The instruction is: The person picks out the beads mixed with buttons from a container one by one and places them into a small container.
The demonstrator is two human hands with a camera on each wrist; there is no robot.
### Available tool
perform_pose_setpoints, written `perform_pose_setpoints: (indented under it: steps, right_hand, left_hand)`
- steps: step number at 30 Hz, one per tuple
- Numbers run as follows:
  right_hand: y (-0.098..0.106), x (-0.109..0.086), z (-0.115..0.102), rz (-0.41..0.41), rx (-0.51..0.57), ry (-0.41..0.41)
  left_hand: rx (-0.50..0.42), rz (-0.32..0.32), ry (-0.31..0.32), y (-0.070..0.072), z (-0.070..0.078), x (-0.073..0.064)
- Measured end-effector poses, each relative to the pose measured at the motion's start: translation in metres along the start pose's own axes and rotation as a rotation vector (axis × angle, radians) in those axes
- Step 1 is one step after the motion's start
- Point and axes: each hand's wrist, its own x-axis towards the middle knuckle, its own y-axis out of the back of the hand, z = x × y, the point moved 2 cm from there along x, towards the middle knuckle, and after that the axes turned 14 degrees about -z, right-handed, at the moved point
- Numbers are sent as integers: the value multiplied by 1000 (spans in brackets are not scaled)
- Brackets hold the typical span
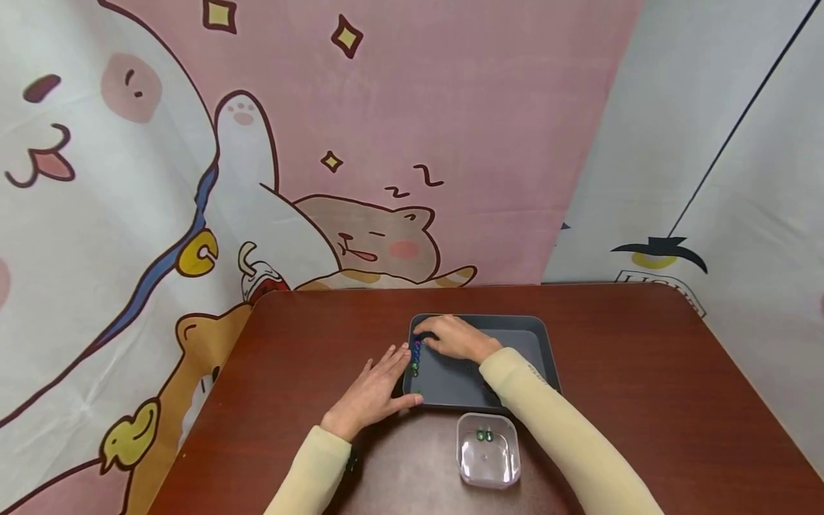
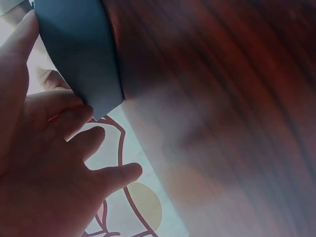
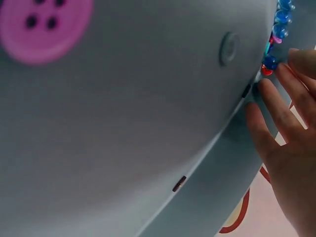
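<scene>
A dark grey tray [image 1: 450,390] lies on the table, with a row of shiny glass beads [image 1: 415,354], mostly blue and green, along its left side. My right hand [image 1: 455,337] reaches over the tray to its far left corner. In the right wrist view, its fingertips [image 3: 280,69] are right at a blue bead [image 3: 270,61] at the end of the row, beside a red one [image 3: 266,70]. My left hand [image 1: 370,397] lies spread at the tray's left edge, fingertips and thumb at the rim. The left wrist view has its fingers against the tray's outer wall [image 2: 81,54].
A clear square container [image 1: 487,472] with two green beads [image 1: 485,435] stands in front of the tray. In the right wrist view, a pink button [image 3: 44,29], a grey button [image 3: 229,48] and a small dark piece [image 3: 179,183] lie in the tray. Behind the table hangs a cartoon-printed cloth [image 1: 502,143].
</scene>
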Motion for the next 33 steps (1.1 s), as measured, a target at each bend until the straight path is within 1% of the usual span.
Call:
perform_pose_setpoints:
  steps: [7,17,24,33]
  right_hand:
    - [-8,4,5,-3,-79,-15]
    - [-10,4,4,45,-132,11]
    - [-9,3,5,43,-116,-3]
    - [-2,-1,3,77,-72,3]
  left_hand:
    - [-3,-4,5,0,-1,-1]
    - [-11,-4,8,-1,0,0]
    - [-15,-11,11,-1,0,0]
    - [-23,-8,9,1,2,-2]
